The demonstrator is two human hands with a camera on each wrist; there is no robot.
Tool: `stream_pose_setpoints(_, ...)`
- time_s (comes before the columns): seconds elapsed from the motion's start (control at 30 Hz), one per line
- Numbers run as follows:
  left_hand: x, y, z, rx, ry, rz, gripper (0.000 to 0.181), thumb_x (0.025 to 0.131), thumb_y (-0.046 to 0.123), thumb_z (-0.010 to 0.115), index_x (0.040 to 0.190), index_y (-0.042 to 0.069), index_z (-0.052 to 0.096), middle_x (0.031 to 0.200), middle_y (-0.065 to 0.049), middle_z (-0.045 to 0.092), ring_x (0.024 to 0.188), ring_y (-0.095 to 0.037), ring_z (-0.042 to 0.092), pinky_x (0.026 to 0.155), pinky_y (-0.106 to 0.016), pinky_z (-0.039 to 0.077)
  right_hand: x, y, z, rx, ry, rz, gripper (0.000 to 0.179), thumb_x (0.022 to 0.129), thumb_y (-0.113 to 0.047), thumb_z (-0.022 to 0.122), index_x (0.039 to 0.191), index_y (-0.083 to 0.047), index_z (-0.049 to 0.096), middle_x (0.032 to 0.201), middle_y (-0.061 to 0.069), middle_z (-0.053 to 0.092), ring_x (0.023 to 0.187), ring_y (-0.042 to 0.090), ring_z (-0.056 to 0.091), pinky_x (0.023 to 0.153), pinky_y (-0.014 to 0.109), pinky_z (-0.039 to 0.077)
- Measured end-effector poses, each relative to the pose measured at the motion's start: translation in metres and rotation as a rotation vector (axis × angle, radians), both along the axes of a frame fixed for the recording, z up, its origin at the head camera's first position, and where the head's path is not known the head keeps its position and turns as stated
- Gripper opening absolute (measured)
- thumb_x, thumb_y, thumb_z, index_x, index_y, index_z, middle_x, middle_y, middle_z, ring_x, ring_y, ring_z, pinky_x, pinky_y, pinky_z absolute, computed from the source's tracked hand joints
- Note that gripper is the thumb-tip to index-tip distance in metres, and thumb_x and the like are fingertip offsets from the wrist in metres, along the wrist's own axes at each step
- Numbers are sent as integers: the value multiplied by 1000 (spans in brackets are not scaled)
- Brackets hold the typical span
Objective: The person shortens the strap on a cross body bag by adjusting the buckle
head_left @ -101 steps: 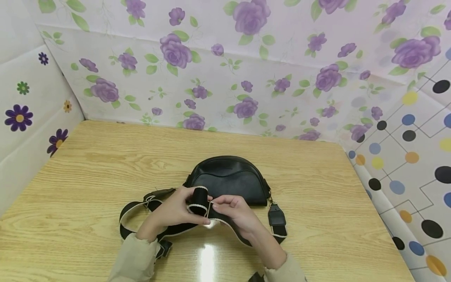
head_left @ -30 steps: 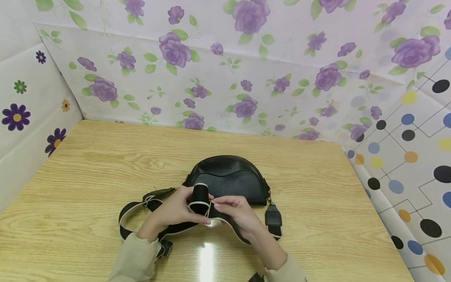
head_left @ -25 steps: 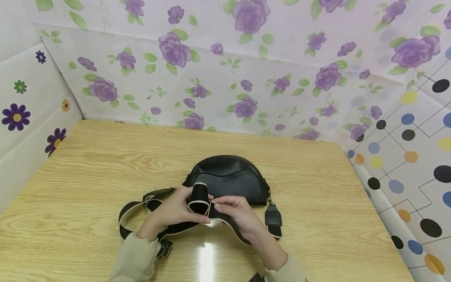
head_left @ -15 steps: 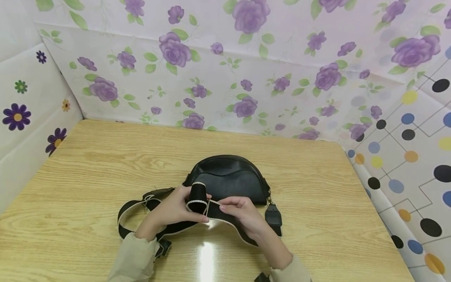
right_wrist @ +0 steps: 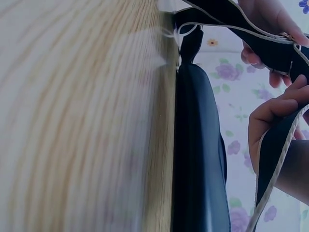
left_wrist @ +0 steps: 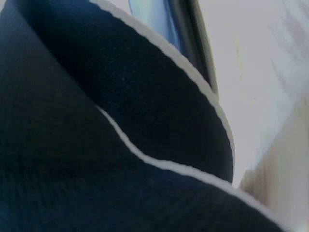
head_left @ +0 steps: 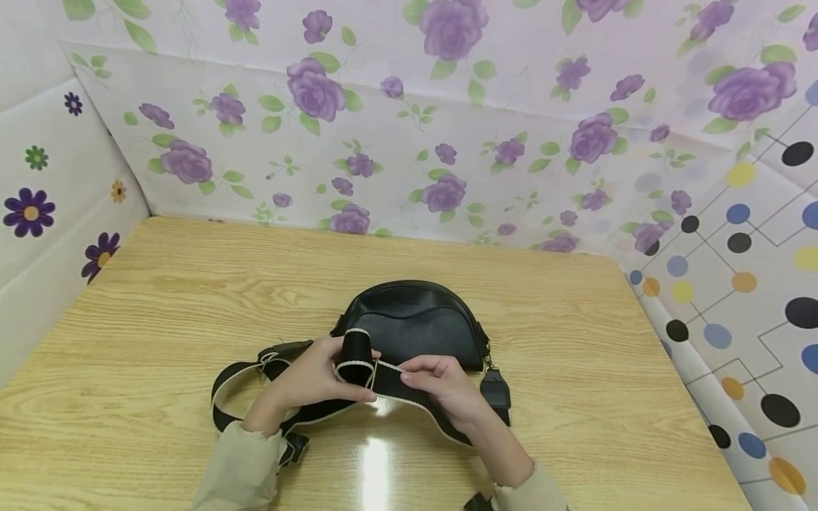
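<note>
A black half-moon bag (head_left: pixel 415 323) lies on the table with its wide black, white-edged strap (head_left: pixel 409 387) drawn up in front of it. My left hand (head_left: pixel 313 376) holds the strap at a thin metal slider (head_left: pixel 375 375), where the strap stands up in a loop (head_left: pixel 356 351). Close to the right of the slider, my right hand (head_left: pixel 444 387) pinches the strap's upper edge between thumb and fingers. The loop's dark webbing (left_wrist: pixel 159 96) fills most of the left wrist view. In the right wrist view both hands grip the strap, the bag (right_wrist: pixel 200 150) beside them.
More strap (head_left: pixel 220 397) curls on the wooden table (head_left: pixel 192 298) at the left. A leather strap end (head_left: pixel 495 389) hangs from a metal clip at the bag's right corner. Floral paper (head_left: pixel 383 142) covers the wall behind; a dotted sheet (head_left: pixel 722 333) stands at the right.
My right hand has slid slightly right along the strap, away from the slider, and a longer flat stretch shows between the hands. My left hand and the loop have shifted a little left.
</note>
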State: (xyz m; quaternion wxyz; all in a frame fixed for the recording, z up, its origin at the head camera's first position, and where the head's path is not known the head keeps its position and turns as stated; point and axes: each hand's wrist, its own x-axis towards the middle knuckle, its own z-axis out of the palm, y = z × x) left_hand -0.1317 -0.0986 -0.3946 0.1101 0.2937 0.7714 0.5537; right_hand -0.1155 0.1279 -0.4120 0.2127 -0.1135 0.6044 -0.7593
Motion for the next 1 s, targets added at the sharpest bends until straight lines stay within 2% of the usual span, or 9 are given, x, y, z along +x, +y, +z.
stream_pose_setpoints(0.33, 0, 0, -2, 60, -28, -22, 53, 65, 20, 81, 107, -4, 59, 101, -6, 62, 94, -19, 55, 81, -32, 42, -1, -5, -1, -11, 21, -12, 22, 84, 2, 56, 84, -16, 69, 82, -3, 66, 78, 8, 59, 70, 22, 47)
stream_pose_setpoints(0.73, -1, 4, -3, 93, 0, -56, 51, 63, 20, 82, 104, 1, 61, 102, -5, 60, 96, -19, 52, 84, -31, 40, -2, -13, 1, -40, -22, -20, 23, 85, 1, 56, 82, -17, 69, 82, -3, 66, 78, 8, 59, 70, 21, 47)
stream_pose_setpoints(1.0, 1, 8, 0, 87, 25, -44, 49, 62, 19, 82, 103, 4, 60, 99, -3, 58, 91, -16, 53, 80, -29, 42, -2, -19, 3, -47, -41, -41, 27, 85, 3, 54, 80, -19, 69, 81, -4, 65, 77, 7, 58, 68, 20, 46)
